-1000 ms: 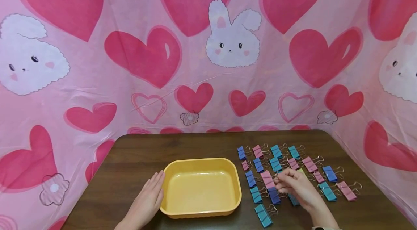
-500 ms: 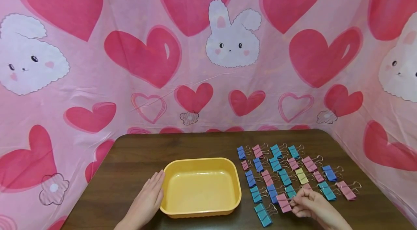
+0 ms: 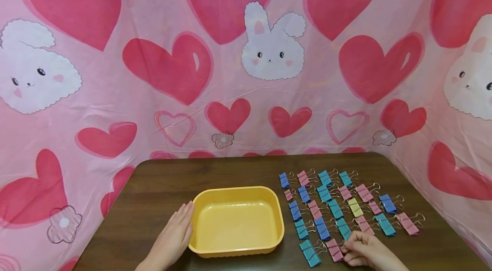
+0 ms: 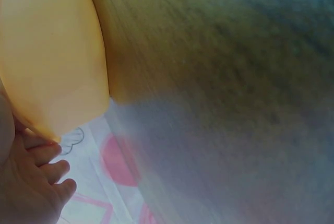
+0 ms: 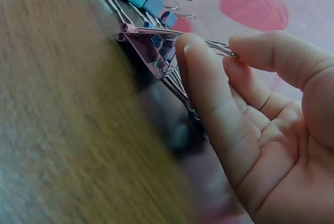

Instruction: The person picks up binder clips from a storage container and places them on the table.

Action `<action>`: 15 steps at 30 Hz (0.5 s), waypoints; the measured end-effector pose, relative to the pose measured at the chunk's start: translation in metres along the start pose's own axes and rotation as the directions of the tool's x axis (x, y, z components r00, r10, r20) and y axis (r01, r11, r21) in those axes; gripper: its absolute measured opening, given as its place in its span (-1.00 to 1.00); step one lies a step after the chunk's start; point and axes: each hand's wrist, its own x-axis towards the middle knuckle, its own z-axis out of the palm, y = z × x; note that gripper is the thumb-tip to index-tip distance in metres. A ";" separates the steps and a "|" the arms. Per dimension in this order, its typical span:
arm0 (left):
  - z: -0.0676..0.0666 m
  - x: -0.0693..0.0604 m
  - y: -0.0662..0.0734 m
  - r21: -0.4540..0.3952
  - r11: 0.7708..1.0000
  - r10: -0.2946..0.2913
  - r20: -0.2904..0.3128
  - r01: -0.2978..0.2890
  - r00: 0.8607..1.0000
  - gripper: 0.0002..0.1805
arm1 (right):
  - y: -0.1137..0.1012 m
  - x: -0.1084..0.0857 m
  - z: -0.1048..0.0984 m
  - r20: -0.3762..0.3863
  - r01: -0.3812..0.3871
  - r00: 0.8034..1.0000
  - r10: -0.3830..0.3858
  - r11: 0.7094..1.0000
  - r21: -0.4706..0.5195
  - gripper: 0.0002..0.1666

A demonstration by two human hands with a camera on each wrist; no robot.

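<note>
My left hand (image 3: 172, 236) lies with straight fingers against the left wall of a yellow plastic tray (image 3: 236, 252). In the left wrist view, several of its fingertips show beside the tray's wall (image 4: 55, 51). At the front right, my right hand (image 3: 367, 250) pinches a pink binder clip (image 3: 335, 250) by its wire handles. The right wrist view shows thumb and fingers at those handles, with the pink clip (image 5: 148, 46) down at the tabletop. A large teal binder clip (image 3: 310, 253) lies just left of it.
Several blue, pink and teal binder clips and a yellow binder clip (image 3: 355, 207) lie in rough rows behind the right hand. A large pink clip (image 3: 407, 224) is at the far right of the dark wooden table (image 3: 165, 177). A pink patterned cloth (image 3: 230, 66) hangs behind.
My right hand has moved toward the table's front with the pink clip and lowered it to the front row, right of the teal clip. The left hand has stayed at the tray.
</note>
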 end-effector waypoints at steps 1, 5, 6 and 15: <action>0.000 0.000 0.000 0.000 1.000 0.002 -0.002 -0.002 1.000 -0.53 | 0.000 0.000 0.000 -0.005 0.000 1.000 0.000 1.000 -0.002 -0.75; 0.000 0.000 0.000 0.002 1.000 0.008 -0.010 -0.008 1.000 -0.53 | 0.001 0.000 0.001 -0.033 -0.010 0.999 0.010 1.000 -0.006 -0.78; 0.000 0.000 0.000 0.003 1.000 0.009 -0.012 -0.009 1.000 -0.53 | 0.001 0.000 0.001 -0.041 -0.013 0.999 0.013 1.000 -0.008 -0.78; 0.002 0.000 0.000 0.004 1.000 0.004 -0.015 -0.004 1.000 -0.53 | 0.001 -0.001 0.000 -0.086 -0.018 0.996 0.015 0.999 -0.035 -0.80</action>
